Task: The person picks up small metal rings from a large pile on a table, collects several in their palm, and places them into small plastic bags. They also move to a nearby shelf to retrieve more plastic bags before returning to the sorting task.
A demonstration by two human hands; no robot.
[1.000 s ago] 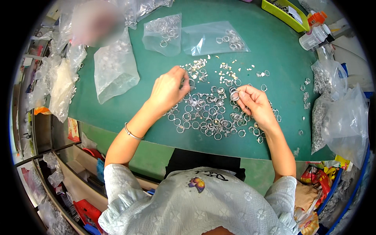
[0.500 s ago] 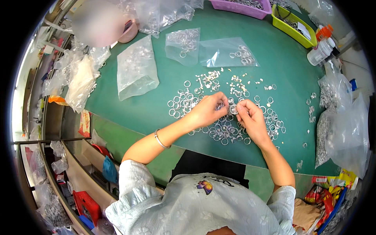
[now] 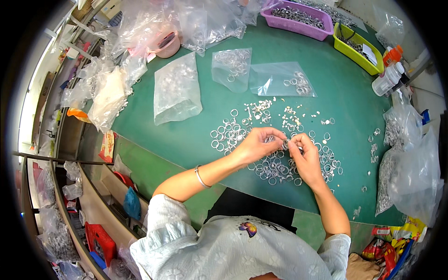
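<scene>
Small metal ring (image 3: 283, 143), pinched between the fingertips of both hands just above the green table (image 3: 177, 140), over the middle of the loose ring pile (image 3: 280, 161). Left hand (image 3: 259, 144) has thumb and forefingers closed together on it from the left; right hand (image 3: 305, 156) meets it from the right, fingertips likewise drawn in on the same piece; the exact contact is too small to make out. Judging by look: thin, stiff wire, very light, smooth and likely slippery, so best taken by the rim between thumb and fingertip pads, not by the flat. Not fragile, but easy to drop and lose among the others. Beyond the pile, a scatter of tiny pale metal bits (image 3: 261, 106). Farther back, three clear plastic bags (image 3: 177, 88) lying flat, two holding more rings. Purple tray (image 3: 298, 18) and yellow-green tray (image 3: 357, 49) at the far edge, white bottle with orange cap (image 3: 387, 77) beside them. Bulging clear bags (image 3: 410, 168) crowd the right side. Thin bangle (image 3: 200, 176) on the left wrist.
</scene>
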